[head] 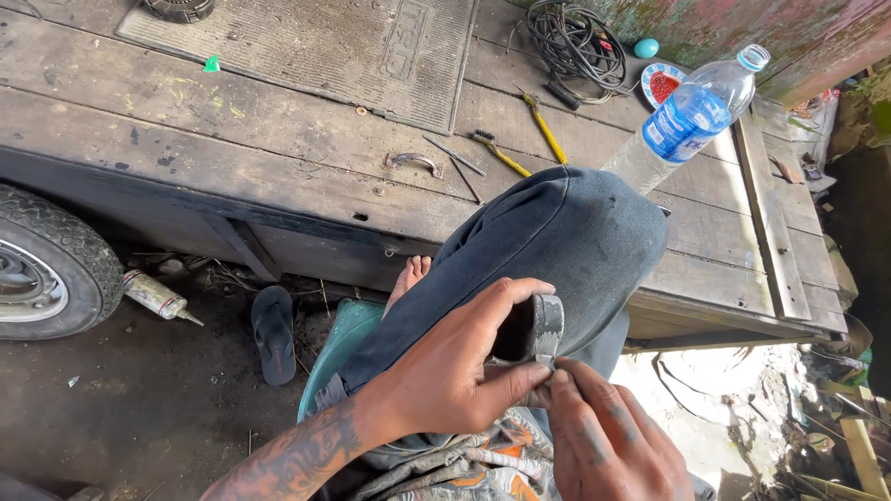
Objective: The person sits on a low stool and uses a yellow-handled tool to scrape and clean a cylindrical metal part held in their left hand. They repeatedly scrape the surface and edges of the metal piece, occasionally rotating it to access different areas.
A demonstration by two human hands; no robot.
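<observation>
My left hand (459, 371) grips a curved grey metal part (546, 332), like a brake shoe, and holds it against my raised knee in dark trousers (548, 241). My right hand (608, 436) comes in from below, and its fingertips press on the lower end of the part. Grime darkens both hands. Whether the right hand holds something small is hidden.
A wooden cart bed (278, 139) carries a rubber mat (306, 46), a plastic water bottle (687, 116), a wire brush (497, 151), yellow-handled pliers (543, 125), coiled cable (575, 37) and another curved metal part (413, 162). A tyre (51, 264) and a sandal (274, 334) are at left.
</observation>
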